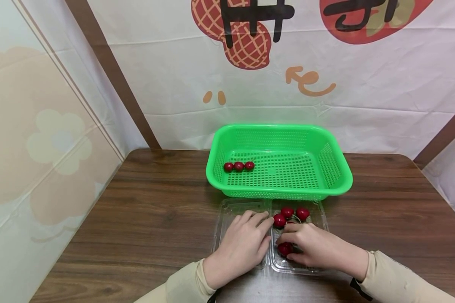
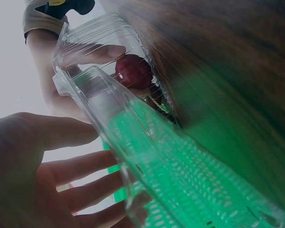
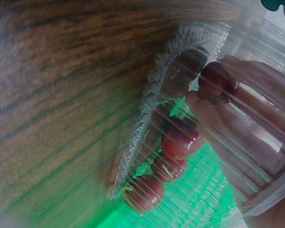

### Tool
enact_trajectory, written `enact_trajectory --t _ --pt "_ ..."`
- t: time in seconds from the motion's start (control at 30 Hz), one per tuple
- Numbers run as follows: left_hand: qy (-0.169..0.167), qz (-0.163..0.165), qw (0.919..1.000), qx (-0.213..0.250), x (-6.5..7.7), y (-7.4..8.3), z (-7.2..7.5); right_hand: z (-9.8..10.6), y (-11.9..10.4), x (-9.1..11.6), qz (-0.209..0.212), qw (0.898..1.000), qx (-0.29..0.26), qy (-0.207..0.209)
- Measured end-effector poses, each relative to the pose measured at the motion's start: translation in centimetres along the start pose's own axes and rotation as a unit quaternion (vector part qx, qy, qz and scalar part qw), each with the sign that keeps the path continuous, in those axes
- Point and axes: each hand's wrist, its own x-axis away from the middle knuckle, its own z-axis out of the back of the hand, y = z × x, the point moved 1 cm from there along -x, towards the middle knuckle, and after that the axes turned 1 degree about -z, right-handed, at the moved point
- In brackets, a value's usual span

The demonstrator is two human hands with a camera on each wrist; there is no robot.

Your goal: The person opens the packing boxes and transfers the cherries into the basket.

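A clear plastic clamshell box (image 1: 299,269) lies opened on the table, with several dark red cherries (image 1: 302,213) in its right half. My right hand (image 1: 311,246) reaches into that half and pinches a cherry (image 3: 218,83) between thumb and fingers, seen through the box wall in the right wrist view. The same cherry shows beside the thumb in the left wrist view. My left hand (image 1: 244,242) lies over the box's left half, the lid (image 1: 227,210), its fingers extended and touching the middle edge. The palm side shows nothing held. Part of the cherries is hidden under the right hand.
Directly behind the box stands a green perforated basket (image 1: 339,185). Three cherries (image 1: 239,166) sit in a row at its left inside. The brown wooden table (image 1: 148,219) reaches to a printed white cloth (image 1: 167,75) at the back.
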Motion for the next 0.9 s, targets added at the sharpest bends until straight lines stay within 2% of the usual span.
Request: enact_trajectory --t 0.53,0.9 --pt "0.006 -0.002 1.0000 0.001 -0.1 0.0 0.0 0.5 -0.1 0.3 0.005 1.000 -0.007 0.015" --pt "0.005 0.000 1.0000 0.000 0.0 0.0 0.0 1.5 -0.2 0.5 0.010 0.999 -0.011 0.049"
